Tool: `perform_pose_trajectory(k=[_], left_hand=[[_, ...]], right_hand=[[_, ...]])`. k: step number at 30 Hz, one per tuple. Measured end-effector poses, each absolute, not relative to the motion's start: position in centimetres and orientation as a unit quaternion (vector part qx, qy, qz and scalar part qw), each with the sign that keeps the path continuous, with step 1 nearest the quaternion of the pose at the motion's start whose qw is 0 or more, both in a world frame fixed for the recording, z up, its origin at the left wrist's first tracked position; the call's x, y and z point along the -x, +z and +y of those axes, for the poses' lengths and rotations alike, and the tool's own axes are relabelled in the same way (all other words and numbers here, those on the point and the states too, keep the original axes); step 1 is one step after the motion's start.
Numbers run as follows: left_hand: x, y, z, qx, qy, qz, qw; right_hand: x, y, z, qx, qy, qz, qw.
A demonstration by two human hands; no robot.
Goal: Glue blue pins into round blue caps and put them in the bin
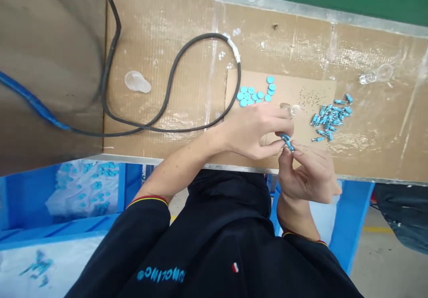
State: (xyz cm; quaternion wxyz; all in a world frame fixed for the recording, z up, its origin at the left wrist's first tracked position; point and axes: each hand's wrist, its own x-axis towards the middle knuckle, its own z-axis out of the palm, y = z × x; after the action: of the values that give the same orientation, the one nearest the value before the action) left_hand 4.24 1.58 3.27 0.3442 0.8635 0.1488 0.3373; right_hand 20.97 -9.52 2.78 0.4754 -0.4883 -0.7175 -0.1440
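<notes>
My left hand (259,126) is closed in a pinch on a small blue disc (284,137), seen nearly edge-on. Against it, the thumb and fingers of my right hand (307,171) grip a small blue part (289,146); the fingers partly hide where the two pieces meet. Just beyond my left hand lie several flat blue discs (246,96), some showing small holes. To the right of my hands is a loose pile of small blue-and-metal parts (331,117). Tiny dark bits (312,98) are scattered between discs and pile.
A cardboard sheet (284,77) lies on the cardboard-covered bench (377,133). A looped black cable (174,66) crosses its left side. Clear plastic pieces lie left (137,81) and right (376,74). Blue bins (130,186) with blue parts stand below the front edge.
</notes>
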Motion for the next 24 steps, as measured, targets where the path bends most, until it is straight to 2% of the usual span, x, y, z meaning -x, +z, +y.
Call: perform_pose_trajectory(k=[10,24], left_hand=[[-4.28,3.22,1.45,-0.809,0.385,0.153,0.416],[-4.1,3.54,1.44,-0.803,0.336,0.208,0.446]], right_hand=[[-20.72,2.69,-9.54,0.503,-0.176,-0.697,0.48],[-21.18,2.93,-8.93,0.488,-0.197,-0.718,0.456]])
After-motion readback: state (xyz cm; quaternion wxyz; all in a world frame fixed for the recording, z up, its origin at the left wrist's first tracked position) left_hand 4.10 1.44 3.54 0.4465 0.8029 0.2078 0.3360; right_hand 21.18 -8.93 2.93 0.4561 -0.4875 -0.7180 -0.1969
